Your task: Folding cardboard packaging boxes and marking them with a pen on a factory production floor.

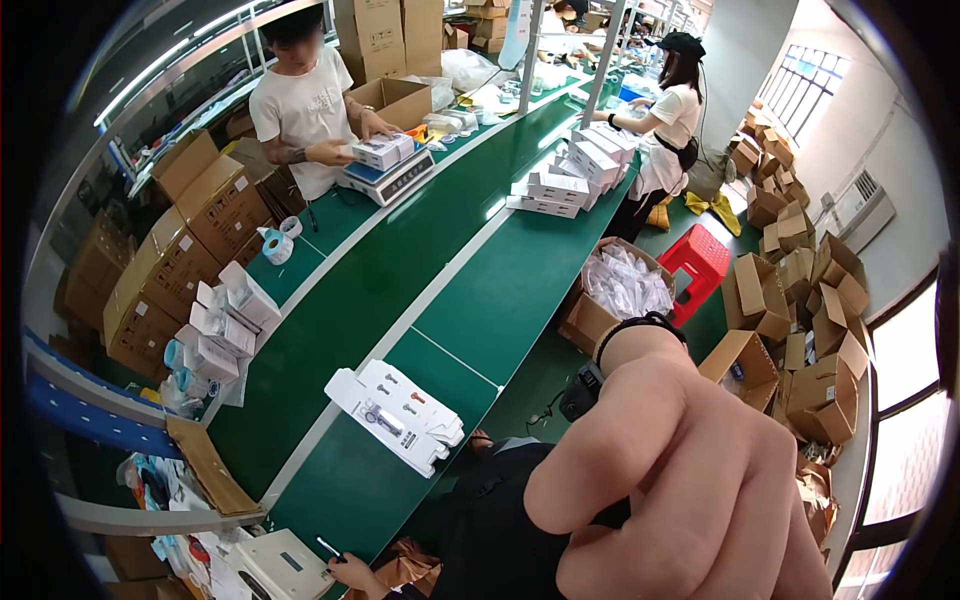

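My right hand [690,480] is raised close to the camera and fills the lower right. Its fingers are curled, and whatever they may hold is hidden. A dark band [645,325] circles its wrist, with a black watch-like thing [581,391] beside it. At the lower left edge, my left hand [352,574] is closed round a slim black object [328,548], its kind unclear, next to a pale boxy device [282,562]. A flattened white printed carton [395,415] lies on the green table [360,490], apart from both hands.
Across the green conveyor [330,320], a co-worker handles white boxes [383,150] on a scale [390,180]. Farther right stands another person near stacked white boxes [560,190]. A carton of clear-wrapped items [625,282], a red stool [697,265] and brown cartons [755,295] stand on the floor.
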Available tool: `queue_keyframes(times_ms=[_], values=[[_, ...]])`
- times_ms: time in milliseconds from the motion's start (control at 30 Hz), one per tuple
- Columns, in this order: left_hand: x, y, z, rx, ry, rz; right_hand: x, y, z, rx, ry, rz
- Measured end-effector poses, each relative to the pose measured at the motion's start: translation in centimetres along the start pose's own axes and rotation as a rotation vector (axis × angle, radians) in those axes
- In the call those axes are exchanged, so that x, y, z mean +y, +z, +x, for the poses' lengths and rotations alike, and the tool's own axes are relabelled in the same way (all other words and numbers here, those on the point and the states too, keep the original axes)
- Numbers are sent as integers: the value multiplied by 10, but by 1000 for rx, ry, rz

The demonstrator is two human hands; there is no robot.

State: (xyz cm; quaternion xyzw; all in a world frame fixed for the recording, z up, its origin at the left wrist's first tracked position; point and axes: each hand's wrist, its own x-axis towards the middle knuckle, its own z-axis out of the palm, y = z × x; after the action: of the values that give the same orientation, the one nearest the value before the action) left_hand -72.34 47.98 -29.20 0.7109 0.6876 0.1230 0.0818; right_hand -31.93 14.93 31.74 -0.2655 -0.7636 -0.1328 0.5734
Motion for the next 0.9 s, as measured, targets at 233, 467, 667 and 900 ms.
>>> queue_keyframes(times_ms=[233, 467, 667, 900], values=[[-7, 3, 0, -24, 32, -46, 12, 5, -9, 38, 40, 54], [-13, 6, 2, 39, -35, 87, 31, -5, -29, 145, 102, -10], [77, -17, -11, -89, -158, 22, 53, -7, -69, 130, 323, -201], [248, -130, -50, -377, 311, -1151, 103, 80, -231, -45, 1350, -181]])
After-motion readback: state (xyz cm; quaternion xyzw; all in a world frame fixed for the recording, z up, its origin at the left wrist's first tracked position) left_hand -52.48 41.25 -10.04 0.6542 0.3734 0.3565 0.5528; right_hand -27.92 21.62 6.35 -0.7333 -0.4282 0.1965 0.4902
